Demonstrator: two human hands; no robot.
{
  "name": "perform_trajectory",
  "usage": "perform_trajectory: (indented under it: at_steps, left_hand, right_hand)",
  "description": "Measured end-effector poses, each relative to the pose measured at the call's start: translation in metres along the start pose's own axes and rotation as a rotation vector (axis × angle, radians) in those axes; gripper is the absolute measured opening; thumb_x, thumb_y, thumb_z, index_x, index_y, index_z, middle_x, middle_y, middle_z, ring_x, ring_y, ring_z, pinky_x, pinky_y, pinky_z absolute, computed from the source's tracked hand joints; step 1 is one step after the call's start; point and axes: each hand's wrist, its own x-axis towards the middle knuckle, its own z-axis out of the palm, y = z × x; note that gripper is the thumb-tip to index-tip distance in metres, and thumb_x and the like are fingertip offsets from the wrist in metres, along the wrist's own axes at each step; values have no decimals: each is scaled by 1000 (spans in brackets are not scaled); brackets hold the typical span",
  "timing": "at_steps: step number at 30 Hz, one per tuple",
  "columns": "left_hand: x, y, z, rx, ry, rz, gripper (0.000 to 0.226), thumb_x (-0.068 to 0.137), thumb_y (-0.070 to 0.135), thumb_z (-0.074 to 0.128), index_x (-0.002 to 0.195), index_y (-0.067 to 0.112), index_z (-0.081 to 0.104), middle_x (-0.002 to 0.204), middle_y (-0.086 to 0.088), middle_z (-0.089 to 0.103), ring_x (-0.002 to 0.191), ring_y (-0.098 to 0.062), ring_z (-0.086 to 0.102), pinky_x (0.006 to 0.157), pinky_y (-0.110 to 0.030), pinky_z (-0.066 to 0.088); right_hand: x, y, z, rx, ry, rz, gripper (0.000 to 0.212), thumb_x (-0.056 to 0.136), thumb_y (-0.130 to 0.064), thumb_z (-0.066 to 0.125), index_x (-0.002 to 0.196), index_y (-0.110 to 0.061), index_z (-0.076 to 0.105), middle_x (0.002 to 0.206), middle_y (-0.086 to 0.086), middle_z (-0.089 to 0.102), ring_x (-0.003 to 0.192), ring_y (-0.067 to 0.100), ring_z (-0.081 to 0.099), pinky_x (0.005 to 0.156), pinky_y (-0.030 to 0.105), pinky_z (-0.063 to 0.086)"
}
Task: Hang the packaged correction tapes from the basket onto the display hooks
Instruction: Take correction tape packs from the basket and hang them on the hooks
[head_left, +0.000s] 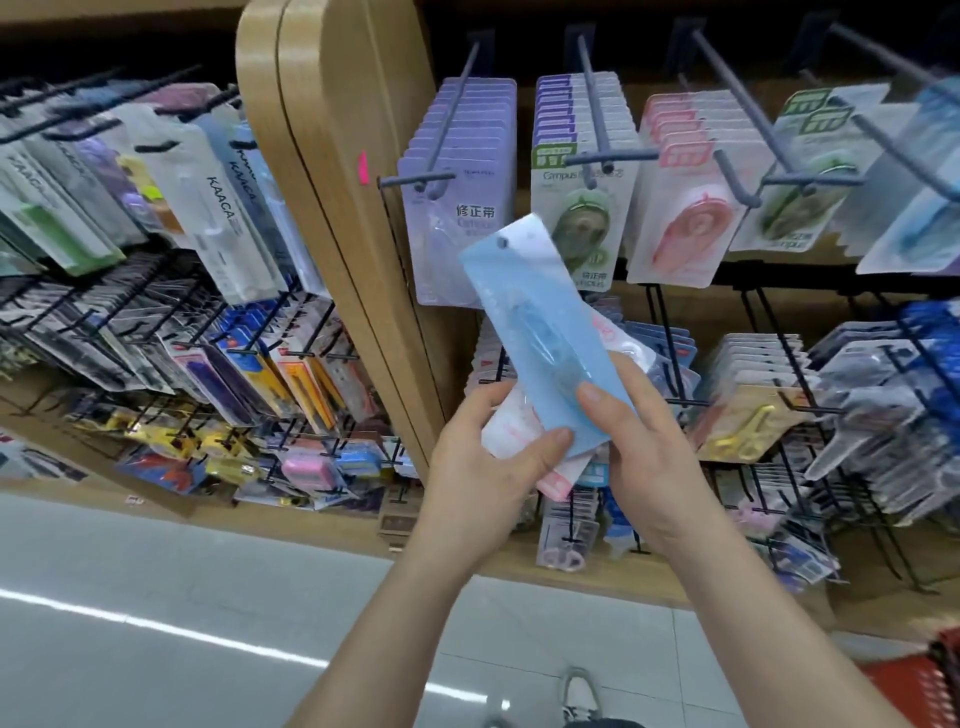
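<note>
A long blue correction tape package (535, 322) with a hang hole at its top is held tilted in front of the display, on top of pink-and-white packages (511, 426). My left hand (483, 467) grips the stack from the left, thumb on the blue pack's lower edge. My right hand (649, 441) holds it from the right, thumb pressed on the blue front. Above hang grey display hooks (436, 156) with purple correction tapes (457, 228). The red basket (930, 680) shows at the bottom right corner.
Further hooks carry green packs (582, 223), pink packs (685, 218) and other blister packs to the right. A wooden divider (337, 171) separates a pen display (218, 208) at left. Lower racks hold scissors (748, 421). Grey floor tiles and a shoe (579, 696) lie below.
</note>
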Motion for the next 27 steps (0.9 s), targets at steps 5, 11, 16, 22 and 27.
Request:
perform_trajectory:
  at_steps: [5,11,16,22,27]
  left_hand:
    - [-4,-4,-1,-241,45,-55,21,89,3,67,105,17,71,99,-3,77,94,-19,72,81,-35,58]
    - [-9,-4,0,-270,186,-53,24,91,2,64,99,23,72,96,3,78,92,-14,74,77,-29,59]
    - [-9,-1,-37,-197,254,19,25,85,-1,66,99,19,72,87,5,78,76,-10,73,61,-20,56]
    - [-13,-1,-64,-420,26,122,35,58,28,86,92,22,81,87,-2,77,76,-13,72,64,-23,57]
    - [-12,-12,-32,-384,-80,13,43,56,22,93,97,17,80,92,-8,77,79,-16,73,66,-26,58]
  right_hand:
    - [-3,2,7,175,61,1,50,71,-57,79,115,-36,66,124,9,66,113,28,64,97,50,51]
    - [-8,-1,6,368,98,29,38,83,-32,76,118,-24,63,123,5,66,111,22,65,90,45,55]
    - [-11,-13,-26,370,294,19,24,90,-22,57,114,-20,59,117,6,65,96,27,67,71,34,57]
    - [-22,-7,-34,-49,234,30,42,102,-14,48,111,-51,64,123,-4,65,73,34,74,55,31,59]
    - [-23,-3,-14,108,52,141,20,84,-18,65,78,-28,81,84,-3,76,80,14,70,66,26,57]
